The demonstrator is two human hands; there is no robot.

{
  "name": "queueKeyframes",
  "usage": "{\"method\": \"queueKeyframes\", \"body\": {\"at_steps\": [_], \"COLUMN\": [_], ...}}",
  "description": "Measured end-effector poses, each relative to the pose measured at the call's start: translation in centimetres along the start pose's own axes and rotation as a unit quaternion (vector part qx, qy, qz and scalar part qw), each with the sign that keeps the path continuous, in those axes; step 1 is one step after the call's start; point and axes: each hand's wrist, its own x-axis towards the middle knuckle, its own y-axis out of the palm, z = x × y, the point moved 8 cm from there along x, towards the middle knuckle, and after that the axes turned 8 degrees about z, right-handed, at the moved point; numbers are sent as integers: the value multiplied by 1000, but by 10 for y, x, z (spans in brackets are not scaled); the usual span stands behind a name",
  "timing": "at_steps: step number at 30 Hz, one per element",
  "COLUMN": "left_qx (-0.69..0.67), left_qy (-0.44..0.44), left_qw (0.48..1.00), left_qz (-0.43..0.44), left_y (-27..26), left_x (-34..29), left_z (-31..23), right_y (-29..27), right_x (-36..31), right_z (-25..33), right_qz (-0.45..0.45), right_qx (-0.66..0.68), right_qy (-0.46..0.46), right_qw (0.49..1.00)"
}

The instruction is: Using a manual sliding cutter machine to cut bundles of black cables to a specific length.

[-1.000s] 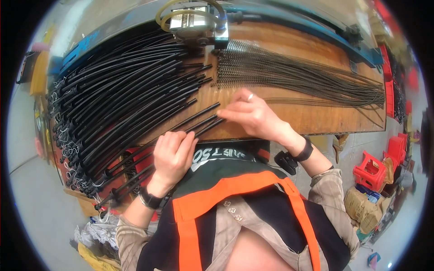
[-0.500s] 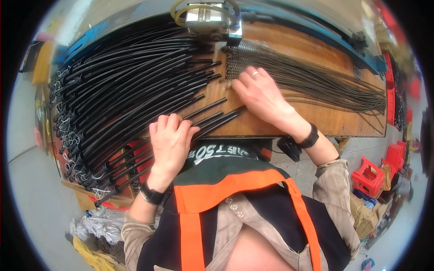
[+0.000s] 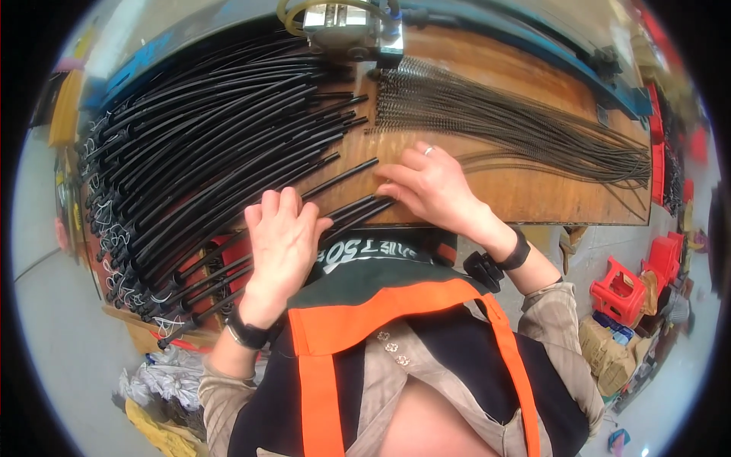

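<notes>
Many long black tubes (image 3: pixel 205 160) fan across the left of a wooden worktable (image 3: pixel 533 183). My left hand (image 3: pixel 280 240) lies flat on the nearest tubes by the table's front edge, fingers spread. My right hand (image 3: pixel 430 186), with a ring on one finger, rests on the wood with its fingertips on the ends of the tubes nearest me (image 3: pixel 365 207). One tube (image 3: pixel 343 177) lies just beyond those fingers. A bundle of thin coiled wire springs (image 3: pixel 502 122) stretches to the right behind my right hand.
A metal machine head (image 3: pixel 346 27) with a yellow hose sits at the table's far edge. Red plastic stools (image 3: pixel 620 288) and cardboard boxes (image 3: pixel 609 354) stand on the floor at right. Bags and cloth (image 3: pixel 156 388) lie on the floor at lower left.
My right hand has drawn back from near the springs toward the front edge, onto the tube ends. My left hand has stayed on the near tubes, shifting slightly.
</notes>
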Motion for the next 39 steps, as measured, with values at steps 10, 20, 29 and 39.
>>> {"method": "queueKeyframes", "body": {"at_steps": [10, 20, 29, 39], "left_qx": [-21, -50, -186, -191], "left_qy": [9, -9, 39, 51], "left_qw": [999, 997, 978, 977], "left_qz": [-37, -62, -90, -75], "left_y": [6, 4, -6, -1], "left_x": [2, 1, 5, 4], "left_z": [-7, -9, -15, -22], "right_y": [4, 4, -4, -15], "right_x": [-8, -12, -25, -27], "right_z": [-1, -3, -9, 6], "right_qz": [13, 9, -86, -84], "right_qx": [39, 59, 129, 36], "right_qy": [7, 8, 11, -94], "right_qw": [999, 998, 988, 991]}}
